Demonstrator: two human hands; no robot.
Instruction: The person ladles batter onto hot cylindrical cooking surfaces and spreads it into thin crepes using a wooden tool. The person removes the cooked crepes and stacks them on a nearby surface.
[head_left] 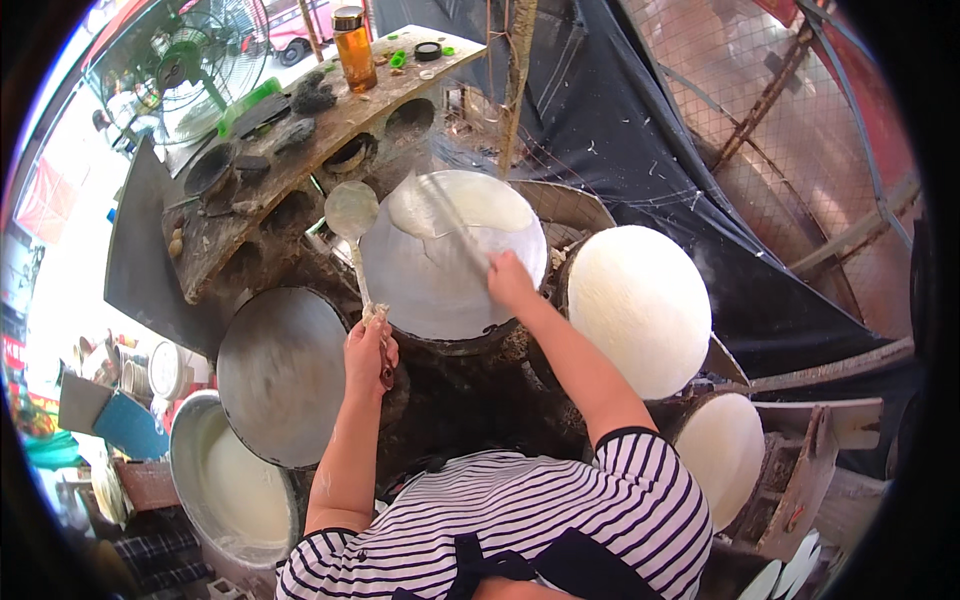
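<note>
Head view: a ladle (351, 209) is gripped by the left hand (370, 355) beside the central pan (430, 290), in which white batter (495, 207) is spread toward the far side; a long, blurred tool (457, 222) is clasped over it by the right hand (511, 281). The metal pot (187, 455) at lower left is partly filled with pale liquid (242, 490).

Blurred tool (455, 222) in the right hand (511, 281), perhaps flat-bladed, striped shirt (500, 500) cut off below

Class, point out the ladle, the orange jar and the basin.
Ladle (351, 210): head view, on its round bowl.
Orange jar (356, 62): head view, on its body.
Basin (188, 458): head view, on its inner wall.
</note>
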